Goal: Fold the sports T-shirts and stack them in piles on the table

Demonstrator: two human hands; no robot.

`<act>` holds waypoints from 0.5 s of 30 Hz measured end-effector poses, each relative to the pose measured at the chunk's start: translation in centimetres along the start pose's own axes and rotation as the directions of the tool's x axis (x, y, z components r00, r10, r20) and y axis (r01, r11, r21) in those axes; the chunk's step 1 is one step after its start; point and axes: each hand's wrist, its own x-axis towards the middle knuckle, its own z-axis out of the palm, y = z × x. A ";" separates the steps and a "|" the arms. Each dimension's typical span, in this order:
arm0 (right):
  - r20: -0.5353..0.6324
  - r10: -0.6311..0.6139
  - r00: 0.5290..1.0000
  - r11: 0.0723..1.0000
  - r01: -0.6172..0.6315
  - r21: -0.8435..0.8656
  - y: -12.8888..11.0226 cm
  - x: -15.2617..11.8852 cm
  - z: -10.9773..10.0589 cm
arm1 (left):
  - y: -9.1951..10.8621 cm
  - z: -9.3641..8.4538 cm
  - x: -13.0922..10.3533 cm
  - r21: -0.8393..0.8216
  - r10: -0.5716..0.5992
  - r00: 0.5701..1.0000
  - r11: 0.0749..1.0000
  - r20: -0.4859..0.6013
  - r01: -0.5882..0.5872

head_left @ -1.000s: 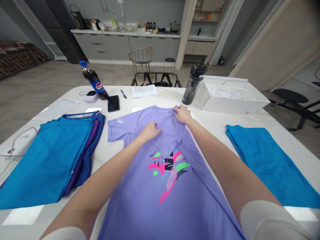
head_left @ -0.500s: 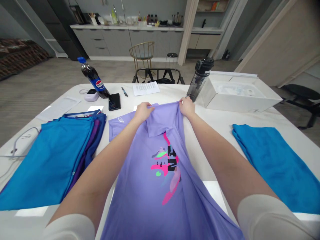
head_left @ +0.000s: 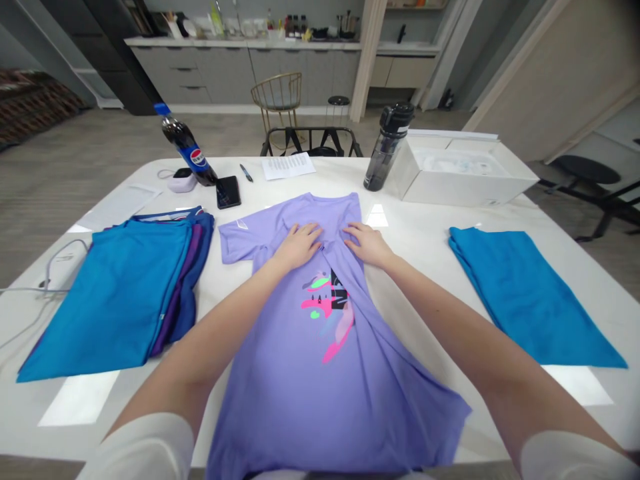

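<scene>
A lavender T-shirt (head_left: pixel 300 400) with a pink, green and black print lies on the white table, its neckline at the far end. Its left sleeve is spread out, while the right side is folded over toward the print. My left hand (head_left: pixel 300 245) rests on the upper chest with its fingers spread. On the right part of the chest, below the neckline, my right hand (head_left: pixel 369 245) lies with fingers apart. Neither hand grips the cloth.
Folded blue and purple clothes (head_left: pixel 115 293) are stacked at the left, and a folded blue garment (head_left: pixel 535 293) lies right. Farther back are a cola bottle (head_left: pixel 187 147), a phone (head_left: pixel 229 192), a pen, papers, a dark tumbler (head_left: pixel 387 150) and a white box (head_left: pixel 450 180).
Both hands have let go of the shirt's top edge and moved down onto its chest. The lifted collar now lies flat on the table. The view has shifted slightly.
</scene>
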 end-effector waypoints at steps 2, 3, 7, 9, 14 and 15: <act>-0.029 0.010 1.000 0.999 -0.009 0.043 -1.0 -3.7 -0.5 | 1.8 -0.4 -0.9 -0.021 0.078 0.996 0.997 -0.035 -0.079; -0.022 0.018 1.000 0.998 -0.016 0.068 -1.6 -5.6 -0.9 | 2.9 -0.5 -1.5 -0.027 0.133 0.990 0.991 -0.034 -0.134; 0.132 0.075 0.988 0.992 -0.087 0.089 -3.7 -13.6 -2.1 | 7.4 0.0 -3.7 0.008 0.317 0.948 0.948 0.039 -0.318; 0.169 0.142 0.975 0.988 -0.151 0.038 -4.4 -17.4 -2.4 | 9.1 0.6 -4.5 0.040 0.341 0.938 0.938 0.064 -0.344; 0.253 0.229 0.940 0.971 -0.202 -0.129 -4.7 -25.1 -3.0 | 11.4 1.6 -5.0 0.067 0.301 0.952 0.950 0.057 -0.305; 0.292 0.243 0.925 0.967 -0.207 -0.151 -4.7 -26.3 -3.5 | 11.6 1.5 -4.9 0.051 0.286 0.957 0.956 0.055 -0.289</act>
